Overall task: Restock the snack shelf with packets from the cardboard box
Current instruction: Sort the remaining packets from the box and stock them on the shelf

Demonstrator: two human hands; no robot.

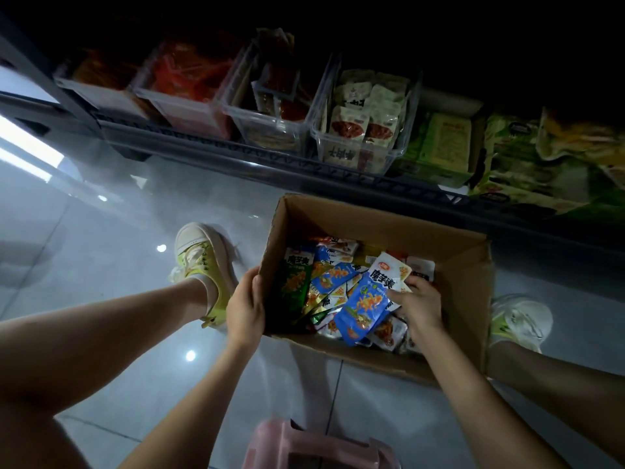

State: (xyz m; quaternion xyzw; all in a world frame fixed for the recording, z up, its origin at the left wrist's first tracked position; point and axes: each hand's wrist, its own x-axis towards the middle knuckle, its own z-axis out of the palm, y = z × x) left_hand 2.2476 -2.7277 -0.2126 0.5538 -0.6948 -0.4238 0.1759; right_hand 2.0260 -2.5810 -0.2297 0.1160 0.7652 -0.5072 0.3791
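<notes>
Head view, looking down past bare legs onto a grey tiled floor (pixel 101 238). Open cardboard box (pixel 460 265) on the floor, just in front of the low snack shelf (pixel 270 165), between a yellow sneaker (pixel 203 262) and a white shoe (pixel 519 319). Inside, a loose heap of small snack packets in blue, green and white.

Left hand (pixel 245 308): grips the box's near left corner, fingers curled round the wall.

Right hand (pixel 421 304): reaches down inside the box and pinches a blue packet (pixel 367 299) by its right edge, tilted, on top of the heap.

Green packet (pixel 292 282) leaning against the left inner wall.

On the shelf, a row of clear bins; one bin (pixel 358 157) holds white packets with a red picture, the others reddish ones, dim. Green bags (pixel 527 170) further right. Pink stool (pixel 304 448) at the bottom edge.
</notes>
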